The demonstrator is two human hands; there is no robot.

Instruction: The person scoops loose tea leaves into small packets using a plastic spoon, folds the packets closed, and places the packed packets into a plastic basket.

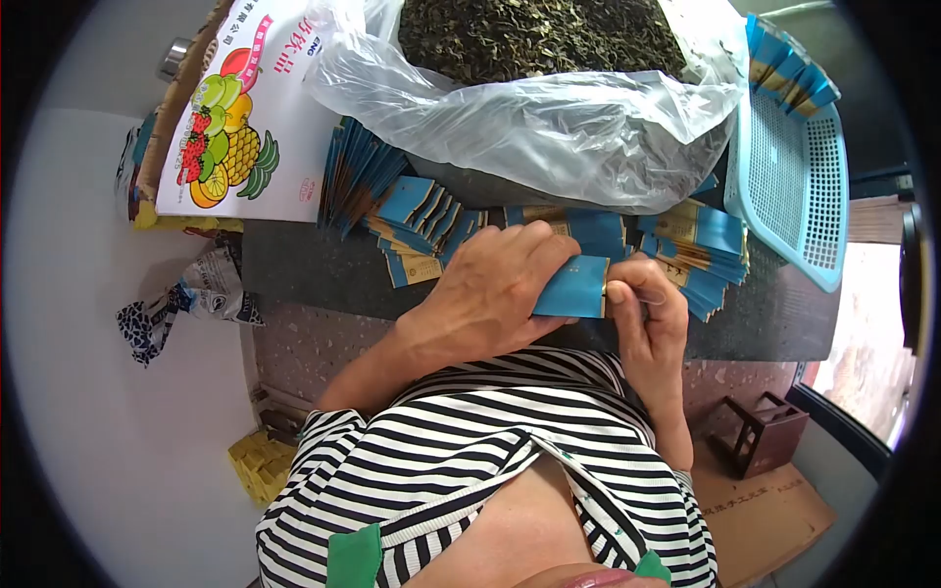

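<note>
A small blue packet (573,286) is held flat over the near edge of the dark table. My left hand (500,279) is closed around its left end, back of the hand upward. At the packet's right edge, my right hand (649,312) pinches with thumb and forefinger. Just beyond the hands lie blue and tan packets in overlapping stacks: a fanned pile (417,220) left of the left hand, a group (588,227) behind the held packet, and a pile (701,250) beside the right hand. The packet's contents are hidden.
A transparent plastic bag (549,127) of dried leaves (539,34) fills the table's back. More packets (358,167) stand near a fruit-printed carton (270,127) at left. A light blue basket (833,196) stands at right, with packets (789,69) at its far end.
</note>
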